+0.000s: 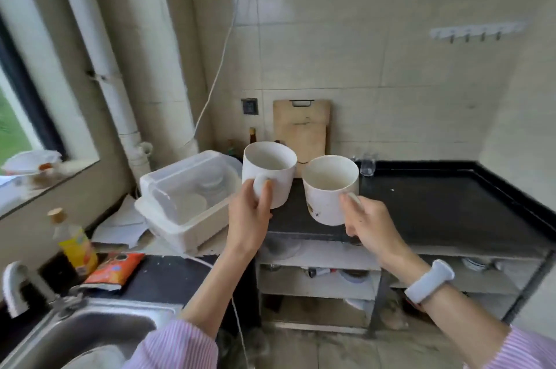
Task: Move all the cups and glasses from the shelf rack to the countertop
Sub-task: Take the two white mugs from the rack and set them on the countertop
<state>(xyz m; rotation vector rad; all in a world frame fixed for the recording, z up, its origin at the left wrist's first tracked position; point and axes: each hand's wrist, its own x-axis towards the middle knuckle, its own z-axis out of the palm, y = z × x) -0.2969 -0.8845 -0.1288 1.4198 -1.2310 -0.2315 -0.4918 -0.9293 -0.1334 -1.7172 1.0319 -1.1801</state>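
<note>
My left hand [251, 213] grips the handle of a plain white mug [272, 173], held upright in the air above the front left of the black countertop [445, 203]. My right hand [368, 219] holds a second white mug [326, 191] by its handle; this one has a small print low on its side and tilts slightly. Both mugs look empty and nearly touch. A clear glass [367, 164] stands at the back of the countertop by the wall. The shelf rack [319, 275] sits below the countertop with dishes and small items on its shelves.
A white plastic dish box with a clear lid [186, 197] stands left of the countertop. A wooden cutting board [302, 128] and bottles lean at the wall. A steel sink [90, 335], an oil bottle [75, 242] and an orange packet [112, 271] lie at lower left.
</note>
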